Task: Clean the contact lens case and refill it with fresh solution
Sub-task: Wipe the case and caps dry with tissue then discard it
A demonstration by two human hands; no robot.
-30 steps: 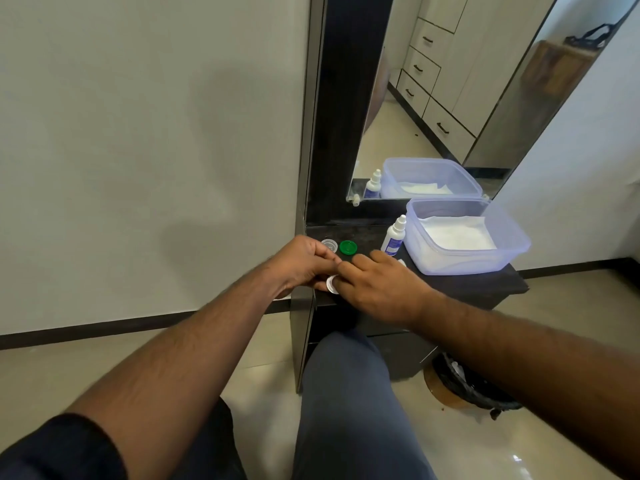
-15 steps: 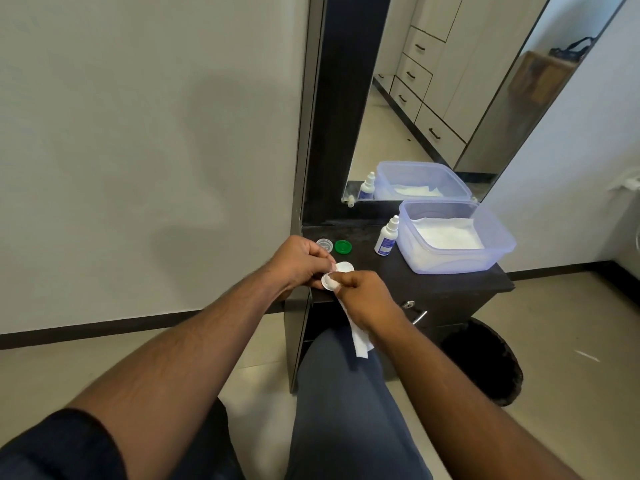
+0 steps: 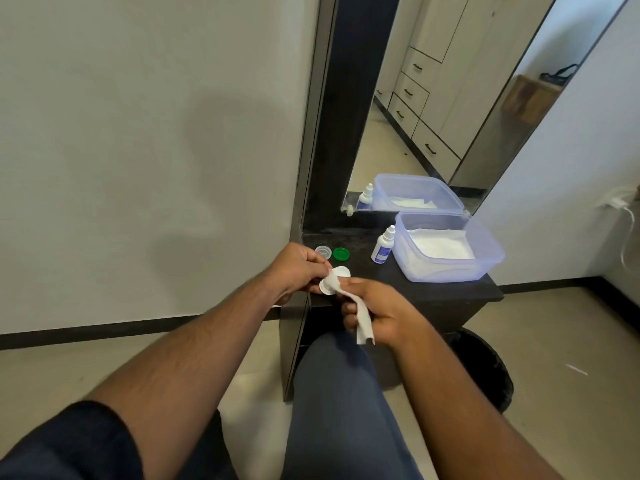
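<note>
My left hand grips a white contact lens case above the front left corner of the dark table. My right hand holds a white tissue, and one end of it is pressed into the nearer well of the case. Behind the hands, a clear cap and a green cap lie on the table. A small white solution bottle with a blue label stands upright to their right.
A translucent plastic box with white tissues inside sits at the table's right. A tall mirror leans behind it against the wall. A black bin stands on the floor under the table's right end. My knee is below the hands.
My right hand has drawn back from the table towards me with the tissue. The case has come up off the table edge in my left hand, and the tissue now reaches into it.
</note>
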